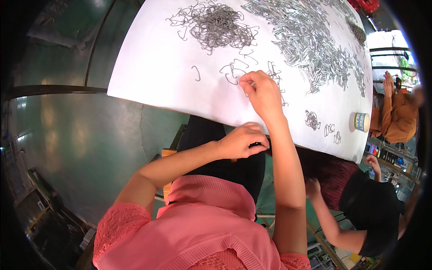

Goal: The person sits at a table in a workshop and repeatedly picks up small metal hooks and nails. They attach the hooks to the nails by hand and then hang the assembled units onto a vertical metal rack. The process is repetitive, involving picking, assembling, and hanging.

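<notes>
My right hand (263,93) reaches over the white table (180,96), its thumb and fingers bent in a pinch at the end of a thin wire hook (231,74). A few loose hooks lie around those fingertips, and one bent wire hook (196,73) lies apart to the left. Just off the near table edge, above my lap, my left hand (243,141) is curled closed. What its fingertips hold, if anything, is too small to make out. A row of wire hooks (275,74) lies right behind my right hand, partly covered by it.
Farther back are a tangled heap of wire hooks (220,24) and a wide spread of short shiny metal pieces (310,40). Small hook clusters (312,120) and a paper-labelled tub (361,122) stand on the right. A person in black (373,202) sits close on my right; another in orange (400,114) is beyond.
</notes>
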A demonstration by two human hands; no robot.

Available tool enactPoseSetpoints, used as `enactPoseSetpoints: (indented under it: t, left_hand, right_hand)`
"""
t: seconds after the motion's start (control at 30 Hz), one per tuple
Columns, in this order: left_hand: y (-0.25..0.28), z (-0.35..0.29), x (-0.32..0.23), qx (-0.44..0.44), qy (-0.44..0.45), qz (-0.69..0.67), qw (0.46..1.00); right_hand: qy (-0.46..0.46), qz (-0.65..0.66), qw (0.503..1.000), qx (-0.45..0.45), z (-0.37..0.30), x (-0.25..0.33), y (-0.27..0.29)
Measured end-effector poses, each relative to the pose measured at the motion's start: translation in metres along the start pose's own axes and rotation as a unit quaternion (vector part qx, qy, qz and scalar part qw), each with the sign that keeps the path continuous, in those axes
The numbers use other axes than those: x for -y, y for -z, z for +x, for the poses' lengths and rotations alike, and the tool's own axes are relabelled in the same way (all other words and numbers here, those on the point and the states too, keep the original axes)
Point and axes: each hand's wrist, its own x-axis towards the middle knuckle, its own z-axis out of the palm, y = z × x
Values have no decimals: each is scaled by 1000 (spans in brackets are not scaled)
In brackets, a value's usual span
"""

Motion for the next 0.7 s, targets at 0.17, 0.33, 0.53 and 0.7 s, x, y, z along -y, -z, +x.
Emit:
enactPoseSetpoints:
  t: [0.17, 0.33, 0.53, 0.7]
  left_hand:
    - [1, 0, -1, -39, -41, 4, 998]
    - [2, 0, 1, 3, -23, -23, 999]
    - [2, 1, 3, 4, -21, -6, 1000]
    - [1, 2, 1, -15, -21, -13, 1000]
  right_hand:
    - [-21, -33, 999, -7, 16, 11, -20]
    - [-33, -73, 992, -100, 42, -14, -4]
    - [34, -100, 991, -78, 64, -25, -7]
    - [197, -174, 965, -5, 102, -13, -32]
